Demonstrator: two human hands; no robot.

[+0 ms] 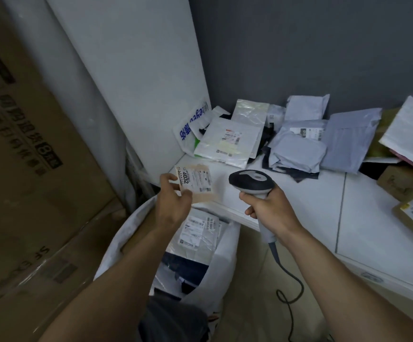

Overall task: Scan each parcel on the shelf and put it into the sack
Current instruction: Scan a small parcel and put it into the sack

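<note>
- The left hand (pixel 173 206) pinches a small, flat, tan parcel with a white printed label (pixel 201 186). It holds the parcel label-up at the front edge of the white shelf (pixel 311 201).
- The right hand (pixel 272 208) is wrapped round the handle of a grey-and-black corded barcode scanner (pixel 251 181). The scanner's head sits over the front of the shelf, just beside the parcel and not touching it.
- The step in hand looks like the scan itself, so the scanner's face should tip down toward the barcode strip on the label.
- The thumb lies near the number end of the label. It seems best kept there, so that the barcode stays uncovered.
- The tape on the parcel looks glossy, and a slight tilt would likely avoid glare.
- The open white woven sack (pixel 227 253) stands below the front edge of the shelf, under the left hand, with labelled parcels already inside. Once the code reads, the parcel needs only a short drop.
- A heap of grey and white plastic mailers (pixel 296 146) lies at the back of the shelf, not yet handled.
</note>
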